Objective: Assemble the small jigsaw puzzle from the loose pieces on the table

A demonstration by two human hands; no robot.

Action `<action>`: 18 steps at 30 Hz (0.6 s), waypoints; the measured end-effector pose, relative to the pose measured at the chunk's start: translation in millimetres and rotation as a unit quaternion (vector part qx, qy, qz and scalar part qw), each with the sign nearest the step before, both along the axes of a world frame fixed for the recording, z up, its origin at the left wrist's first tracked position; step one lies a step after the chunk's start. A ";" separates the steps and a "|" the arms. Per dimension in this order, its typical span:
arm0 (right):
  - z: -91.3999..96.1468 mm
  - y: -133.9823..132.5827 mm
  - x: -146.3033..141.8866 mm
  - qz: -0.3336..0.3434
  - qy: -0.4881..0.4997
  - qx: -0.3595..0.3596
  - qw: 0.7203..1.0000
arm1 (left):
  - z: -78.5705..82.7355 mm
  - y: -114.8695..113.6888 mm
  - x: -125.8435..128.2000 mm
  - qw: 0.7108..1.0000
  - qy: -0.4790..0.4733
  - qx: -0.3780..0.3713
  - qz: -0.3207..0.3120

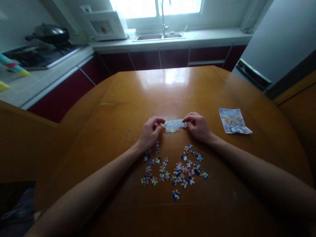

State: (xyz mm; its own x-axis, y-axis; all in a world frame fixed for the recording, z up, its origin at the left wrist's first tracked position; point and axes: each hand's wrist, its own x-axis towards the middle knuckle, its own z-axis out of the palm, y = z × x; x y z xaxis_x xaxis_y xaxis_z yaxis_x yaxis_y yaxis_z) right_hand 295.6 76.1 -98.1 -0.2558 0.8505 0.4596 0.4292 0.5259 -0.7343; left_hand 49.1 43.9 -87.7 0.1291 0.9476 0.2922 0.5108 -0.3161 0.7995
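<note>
A small joined strip of jigsaw pieces lies on the round wooden table. My left hand pinches its left end with fingers curled. My right hand pinches the right end, fingers bent over it. Nearer me, several loose colourful jigsaw pieces are scattered between my forearms. One piece lies apart, closest to me.
A printed picture sheet lies on the table to the right. Behind the table runs a kitchen counter with a sink, a tap, a white appliance and a black wok on a hob. A grey fridge stands at the right.
</note>
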 end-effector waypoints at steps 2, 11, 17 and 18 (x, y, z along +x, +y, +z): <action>1.1 -0.6 -0.1 0.000 -0.001 0.000 1.000 | -0.7 0.2 -0.4 1.000 0.001 0.000 0.000; 0.2 -1.0 -0.3 0.004 0.001 0.002 1.000 | 0.9 0.1 -0.1 1.000 0.006 0.007 0.000; 1.2 -0.9 -0.2 0.008 0.000 0.006 1.000 | 0.1 0.6 0.1 1.000 0.005 0.006 0.000; 1.1 -0.9 0.0 0.008 0.000 0.006 1.000 | 0.0 0.7 0.0 1.000 0.005 0.005 0.000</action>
